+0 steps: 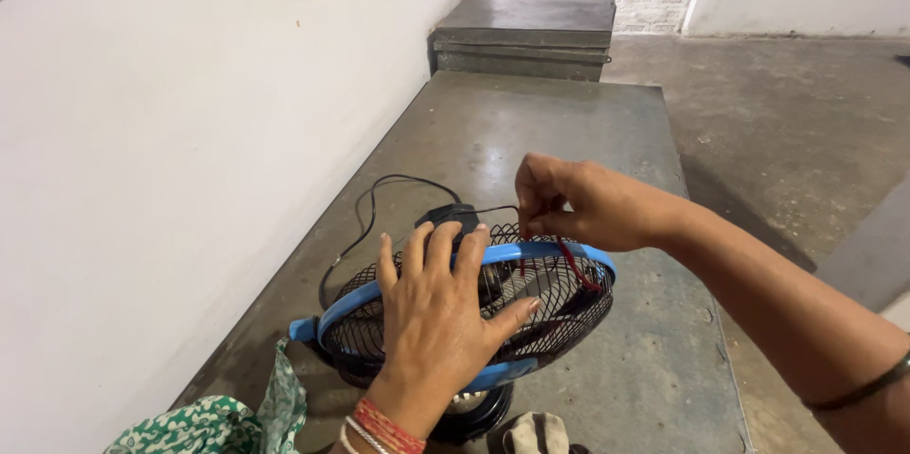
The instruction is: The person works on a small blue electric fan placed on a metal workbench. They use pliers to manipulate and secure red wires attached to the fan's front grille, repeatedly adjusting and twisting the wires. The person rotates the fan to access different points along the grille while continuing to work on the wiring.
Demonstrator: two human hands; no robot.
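Head view: left hand (pixel 431 321) flat on fan grille (pixel 559 307), right hand (pixel 578 203) pinching above.

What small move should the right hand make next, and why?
Probably draw the red wire gently up through the fan guard: the right hand pinches it above the blue rim, while the left hand lies flat, steadying the guard.
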